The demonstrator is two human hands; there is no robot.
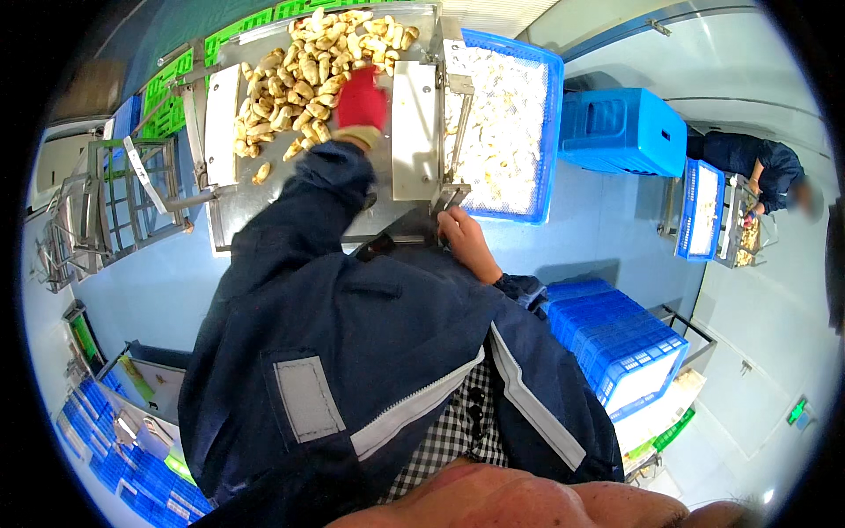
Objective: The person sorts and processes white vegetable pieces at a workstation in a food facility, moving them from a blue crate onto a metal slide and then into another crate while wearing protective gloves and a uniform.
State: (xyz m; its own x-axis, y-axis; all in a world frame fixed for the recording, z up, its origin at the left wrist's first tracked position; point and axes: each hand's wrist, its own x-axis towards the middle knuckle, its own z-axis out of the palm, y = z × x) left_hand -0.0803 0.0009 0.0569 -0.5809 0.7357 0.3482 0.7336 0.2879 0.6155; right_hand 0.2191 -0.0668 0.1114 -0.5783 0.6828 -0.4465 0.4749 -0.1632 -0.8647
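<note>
A heap of thick-stemmed mushrooms lies on a stainless steel table. My left hand, in a red glove with a yellowish cuff, reaches over the right side of the heap; its fingertips and any hold are hidden. My right hand is bare, its fingers bent at the metal fitting on the table's near right corner; whether it grips something is unclear. One mushroom lies apart near the left board. Right of the table, a blue mesh crate holds pale pieces.
White boards flank the work surface. A blue bin stands beyond the crate, with stacked blue crates at right behind me. A co-worker works at another table far right. Metal racks stand left.
</note>
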